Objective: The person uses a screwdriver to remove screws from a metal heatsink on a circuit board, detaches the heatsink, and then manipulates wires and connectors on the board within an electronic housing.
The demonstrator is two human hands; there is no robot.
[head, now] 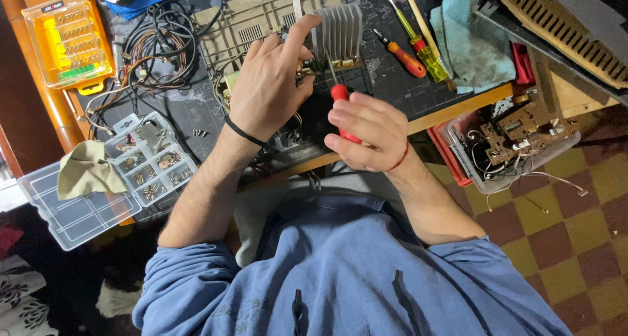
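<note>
My right hand [366, 130] grips a red-handled screwdriver [340, 94], its shaft pointing up toward a finned aluminium heat sink [340, 28]. My left hand [271, 81] rests over a beige circuit board [261, 15], with the index finger touching the left edge of the heat sink. The board lies on a dark mat on a wooden table [458, 107]. The screwdriver tip is hidden among the parts below the heat sink.
A clear compartment box of screws [154, 159] and a tan cloth [88, 169] lie at the left. An orange bit case [69, 41] and tangled wires [160, 45] sit at the back left. Two screwdrivers [412, 48], a blue rag [474, 45] and a bin of parts [517, 140] are at the right.
</note>
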